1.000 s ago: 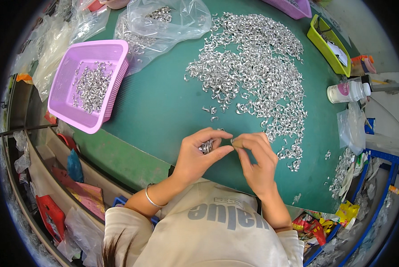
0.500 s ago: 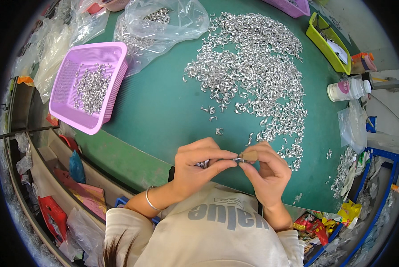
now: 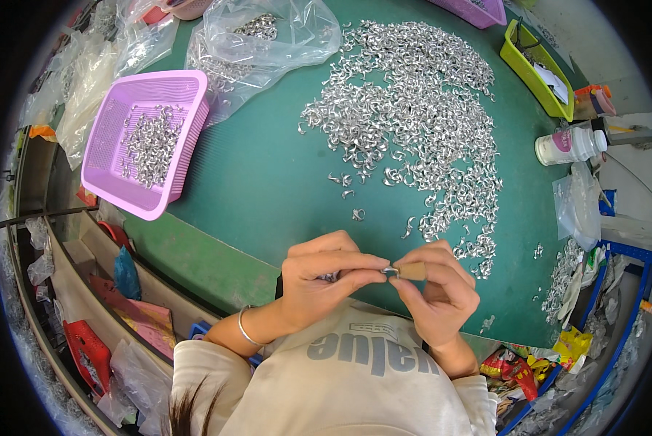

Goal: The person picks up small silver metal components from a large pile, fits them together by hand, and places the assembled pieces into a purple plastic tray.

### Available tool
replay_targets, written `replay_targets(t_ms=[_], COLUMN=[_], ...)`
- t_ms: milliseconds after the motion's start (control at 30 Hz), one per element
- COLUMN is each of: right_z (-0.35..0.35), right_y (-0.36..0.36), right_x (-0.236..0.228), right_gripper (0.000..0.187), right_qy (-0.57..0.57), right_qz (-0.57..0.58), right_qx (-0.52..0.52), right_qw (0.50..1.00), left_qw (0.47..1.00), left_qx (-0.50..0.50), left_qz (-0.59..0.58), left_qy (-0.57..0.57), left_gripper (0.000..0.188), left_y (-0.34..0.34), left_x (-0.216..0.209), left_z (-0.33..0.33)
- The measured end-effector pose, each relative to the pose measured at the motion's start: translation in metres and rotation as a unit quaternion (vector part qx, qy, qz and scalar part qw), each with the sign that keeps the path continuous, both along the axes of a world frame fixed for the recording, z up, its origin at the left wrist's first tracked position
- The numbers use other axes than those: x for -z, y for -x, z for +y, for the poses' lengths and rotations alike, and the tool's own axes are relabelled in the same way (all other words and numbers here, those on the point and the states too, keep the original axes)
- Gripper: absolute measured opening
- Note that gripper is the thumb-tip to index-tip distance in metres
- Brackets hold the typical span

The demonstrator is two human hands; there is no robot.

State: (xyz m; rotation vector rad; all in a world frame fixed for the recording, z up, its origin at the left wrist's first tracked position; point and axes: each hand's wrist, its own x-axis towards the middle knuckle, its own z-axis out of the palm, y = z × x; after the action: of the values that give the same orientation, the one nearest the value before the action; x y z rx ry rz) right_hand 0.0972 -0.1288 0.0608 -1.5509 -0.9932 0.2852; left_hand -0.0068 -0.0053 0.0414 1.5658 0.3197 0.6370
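Note:
My left hand [image 3: 317, 275] pinches a small curved silver metal piece [image 3: 390, 270] between thumb and forefinger. More silver pieces [image 3: 329, 277] show in its curled palm, partly hidden by the fingers. Close against it, my right hand [image 3: 442, 285] grips a small tan flat piece [image 3: 412, 271], its material unclear, whose edge meets the silver piece. Beyond both hands, a broad heap of the same curved pieces [image 3: 420, 94] spreads over the green tabletop [image 3: 268, 174]. Others lie in a purple basket [image 3: 188, 145] to the left.
A clear plastic bag [image 3: 297, 36] with silver pieces lies at the far left. At right stand a yellow-green basket [image 3: 511, 47] and a white bottle [image 3: 562, 147]. Left of me is a beige partitioned tray [image 3: 148, 291]; blue racking [image 3: 631, 312] holds bags at right.
The tan piece has turned and now shows more of its flat face beside the silver piece. My right hand has shifted slightly downward; both hands keep their grips.

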Motion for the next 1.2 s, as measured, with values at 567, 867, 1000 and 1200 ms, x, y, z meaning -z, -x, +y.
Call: replay_targets(t_ms=[567,867,1000,1200], right_z=[-0.002,-0.004,-0.006,-0.008], right_y=[0.004,0.007,0.008,0.007], right_x=[0.000,0.001,0.001,0.009], right_gripper=[0.020,0.020,0.020,0.015], right_qy=[-0.028,-0.032,-0.040,-0.058], right_qz=[0.052,0.137,0.268,0.361], right_qx=[0.011,0.012,-0.017,-0.056], right_qw=[0.998,0.990,0.962,0.929], left_qw=[0.998,0.998,0.997,0.939], left_qx=[0.014,0.035,0.047,0.108], left_qz=[-0.007,-0.009,0.003,0.067], left_qy=[0.052,0.052,0.067,0.319], left_gripper=[0.018,0.016,0.013,0.010], left_y=[-0.001,0.000,0.001,0.001], left_x=[0.002,0.003,0.003,0.003], left_z=[-0.002,-0.001,-0.001,-0.002])
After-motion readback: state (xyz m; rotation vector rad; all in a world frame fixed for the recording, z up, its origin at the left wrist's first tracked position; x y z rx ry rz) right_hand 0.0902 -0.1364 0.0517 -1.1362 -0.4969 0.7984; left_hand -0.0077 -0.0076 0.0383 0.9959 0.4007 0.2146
